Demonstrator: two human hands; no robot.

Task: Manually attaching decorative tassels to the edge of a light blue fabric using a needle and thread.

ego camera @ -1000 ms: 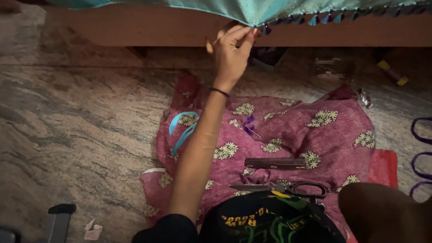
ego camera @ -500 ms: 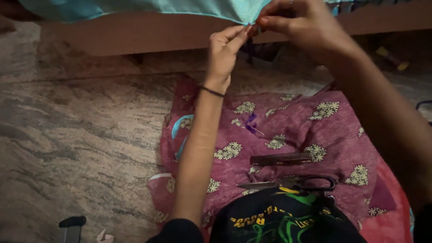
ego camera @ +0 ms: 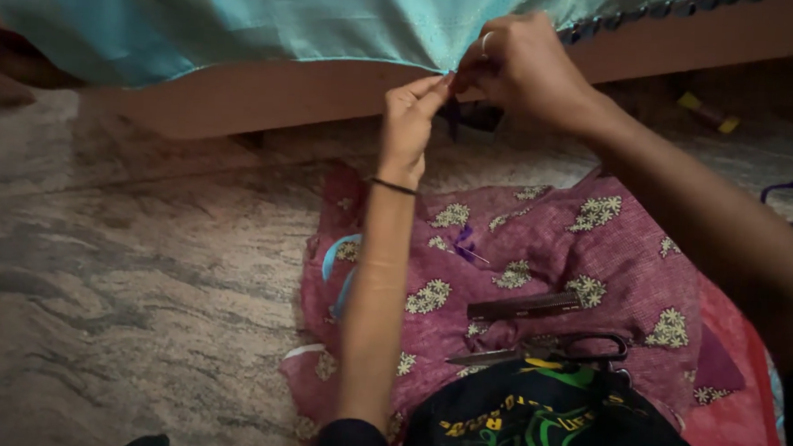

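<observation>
Shiny turquoise satin cloth (ego camera: 244,16): draped over a brown wooden bed edge (ego camera: 267,99), lower hem hanging free. Left hand (ego camera: 411,120) pinches the hem, fingers closed on it; right hand (ego camera: 522,67), wearing a ring, closes its fingers on the same spot, the two touching. Judgement: keeping the hem taut between both pinches steadies fine work. Below, on the mottled stone floor (ego camera: 113,290): magenta flower-print cloth (ego camera: 594,251) bearing a dark slim box (ego camera: 523,305) and black-handled scissors (ego camera: 553,347).
</observation>
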